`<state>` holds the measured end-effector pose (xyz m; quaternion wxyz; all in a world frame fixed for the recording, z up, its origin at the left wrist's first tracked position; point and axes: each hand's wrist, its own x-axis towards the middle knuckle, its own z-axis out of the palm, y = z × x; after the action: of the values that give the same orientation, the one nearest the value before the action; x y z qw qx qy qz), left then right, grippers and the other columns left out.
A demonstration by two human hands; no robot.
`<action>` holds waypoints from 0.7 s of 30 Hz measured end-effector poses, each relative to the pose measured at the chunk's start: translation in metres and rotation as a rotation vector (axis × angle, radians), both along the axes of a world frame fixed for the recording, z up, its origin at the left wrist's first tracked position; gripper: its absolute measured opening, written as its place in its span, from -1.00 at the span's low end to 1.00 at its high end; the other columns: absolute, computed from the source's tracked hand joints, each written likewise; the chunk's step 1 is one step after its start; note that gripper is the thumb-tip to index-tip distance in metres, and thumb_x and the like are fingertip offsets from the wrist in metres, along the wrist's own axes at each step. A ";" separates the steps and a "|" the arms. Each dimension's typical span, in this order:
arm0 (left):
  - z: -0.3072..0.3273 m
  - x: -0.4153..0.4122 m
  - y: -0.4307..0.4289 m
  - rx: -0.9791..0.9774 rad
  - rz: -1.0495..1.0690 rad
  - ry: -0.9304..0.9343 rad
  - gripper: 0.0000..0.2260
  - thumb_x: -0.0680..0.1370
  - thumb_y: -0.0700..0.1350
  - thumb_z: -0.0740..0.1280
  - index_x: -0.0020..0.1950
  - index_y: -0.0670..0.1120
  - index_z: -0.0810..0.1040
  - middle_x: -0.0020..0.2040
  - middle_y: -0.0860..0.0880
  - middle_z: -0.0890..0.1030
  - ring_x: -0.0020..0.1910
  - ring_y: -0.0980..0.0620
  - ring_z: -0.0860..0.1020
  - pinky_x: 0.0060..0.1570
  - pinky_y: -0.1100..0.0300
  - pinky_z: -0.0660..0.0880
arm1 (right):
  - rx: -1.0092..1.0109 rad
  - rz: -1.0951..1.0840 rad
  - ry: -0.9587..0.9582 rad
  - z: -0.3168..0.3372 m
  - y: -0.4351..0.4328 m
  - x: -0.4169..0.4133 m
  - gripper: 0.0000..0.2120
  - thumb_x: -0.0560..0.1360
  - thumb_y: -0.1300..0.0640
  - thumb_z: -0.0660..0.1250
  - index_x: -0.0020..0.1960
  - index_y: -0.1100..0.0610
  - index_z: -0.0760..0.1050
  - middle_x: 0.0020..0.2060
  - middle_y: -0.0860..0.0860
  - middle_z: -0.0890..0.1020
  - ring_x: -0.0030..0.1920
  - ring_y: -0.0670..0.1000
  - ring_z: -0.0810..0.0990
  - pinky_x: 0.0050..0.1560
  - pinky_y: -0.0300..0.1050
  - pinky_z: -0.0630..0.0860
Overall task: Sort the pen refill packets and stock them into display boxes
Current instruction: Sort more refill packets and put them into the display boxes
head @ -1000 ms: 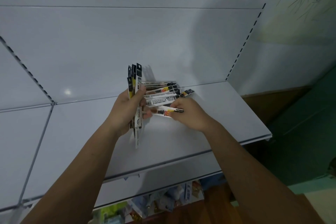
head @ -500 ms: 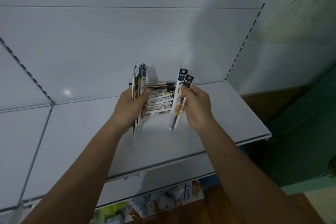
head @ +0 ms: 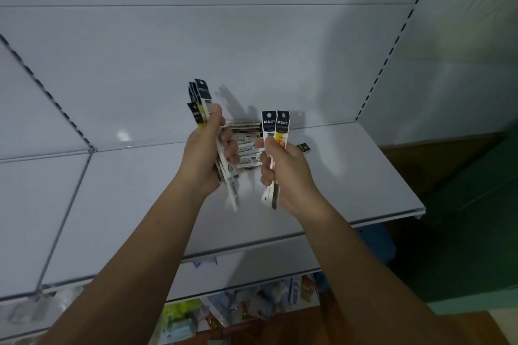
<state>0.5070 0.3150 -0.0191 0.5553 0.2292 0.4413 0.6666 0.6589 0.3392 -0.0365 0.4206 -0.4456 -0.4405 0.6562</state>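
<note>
Both hands raised over the shelf [head: 350, 176]: left hand [head: 203, 159] grips a packet bundle [head: 202, 101], right hand [head: 286, 173] pinches two packets [head: 276, 127] upright.

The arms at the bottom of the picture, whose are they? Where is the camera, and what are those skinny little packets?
They belong to a person, not a machine. The camera sits on the person's head and looks forward and down, so you see both arms as if they were your own. The left hand grips a bunch of pen refill packets, held upright. The fingers of the right hand pinch two more packets, one white and one yellow, both with black tops. Behind the hands, a small pile of packets lies on the white shelf. Below it, a lower shelf holds colourful goods, too blurry to name.
</note>
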 end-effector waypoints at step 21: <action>0.013 0.034 -0.095 0.040 0.363 0.050 -0.74 0.68 -0.01 0.38 -0.15 -0.04 0.43 -0.36 -0.02 0.36 -0.48 0.01 0.33 -0.39 0.19 0.41 | -0.346 -0.118 0.427 0.008 -0.071 -0.070 -0.82 0.66 0.07 0.26 -0.05 0.10 0.58 -0.35 0.00 0.49 -0.45 -0.03 0.44 -0.35 -0.16 0.44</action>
<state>0.5410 0.2201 -0.0063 0.4098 0.1733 0.4757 0.7587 0.5894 0.2683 -0.0286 0.4589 -0.3871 -0.1966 0.7752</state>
